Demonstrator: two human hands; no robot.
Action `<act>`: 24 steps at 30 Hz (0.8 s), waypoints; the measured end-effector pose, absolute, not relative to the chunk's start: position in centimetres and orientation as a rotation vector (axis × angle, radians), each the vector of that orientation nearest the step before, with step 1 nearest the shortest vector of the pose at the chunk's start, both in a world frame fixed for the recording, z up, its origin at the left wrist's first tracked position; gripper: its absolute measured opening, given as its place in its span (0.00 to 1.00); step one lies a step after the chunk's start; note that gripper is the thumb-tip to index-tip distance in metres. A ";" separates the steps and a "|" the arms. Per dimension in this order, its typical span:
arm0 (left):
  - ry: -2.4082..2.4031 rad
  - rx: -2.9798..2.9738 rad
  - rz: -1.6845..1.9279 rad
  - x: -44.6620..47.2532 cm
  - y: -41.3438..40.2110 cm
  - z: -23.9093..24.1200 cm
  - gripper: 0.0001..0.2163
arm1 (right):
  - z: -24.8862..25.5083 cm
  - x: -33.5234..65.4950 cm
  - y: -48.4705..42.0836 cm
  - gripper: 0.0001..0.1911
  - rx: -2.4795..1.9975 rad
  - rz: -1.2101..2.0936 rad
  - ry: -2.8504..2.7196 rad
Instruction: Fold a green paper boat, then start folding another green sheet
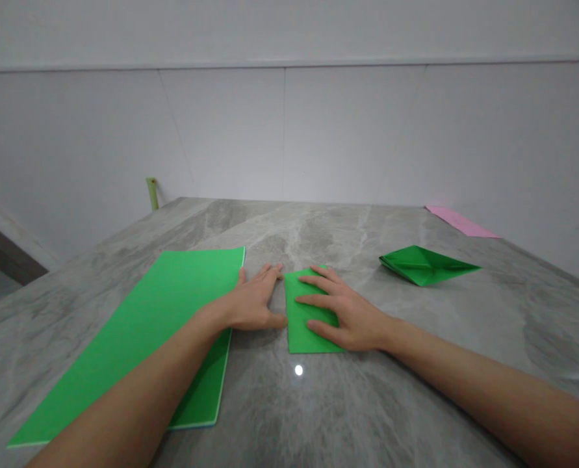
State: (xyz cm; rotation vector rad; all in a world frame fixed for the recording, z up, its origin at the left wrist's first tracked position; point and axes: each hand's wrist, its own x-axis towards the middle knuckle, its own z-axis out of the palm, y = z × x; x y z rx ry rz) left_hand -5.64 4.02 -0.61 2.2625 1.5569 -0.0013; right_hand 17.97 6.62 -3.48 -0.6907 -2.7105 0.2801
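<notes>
A small folded green paper (299,335) lies flat in the middle of the grey marbled table. Across its right part my right hand (342,309) rests with fingers spread, covering that side. At the paper's left edge is my left hand (255,302), fingers apart and pointing forward; its thumb tip meets the edge and it grips nothing. Under my left forearm and wrist is a large stack of green paper sheets (172,305), partly hidden by that arm.
To the right lies a pointed folded green paper shape (423,265). A pink paper sheet (459,221) is by the far right edge, near the white wall (318,130). A yellow-green strip (153,193) stands beyond the table's far left corner.
</notes>
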 end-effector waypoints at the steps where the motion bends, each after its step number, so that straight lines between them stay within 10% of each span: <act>1: 1.557 2.263 0.001 -5.6 4.0 -0.6 0.41 | -3.5 18.0 6.6 0.23 -0.690 0.281 -2.711; 24: 1.559 2.282 -0.004 -5.7 4.1 -0.6 0.43 | -3.3 17.9 6.5 0.24 -0.715 0.285 -2.725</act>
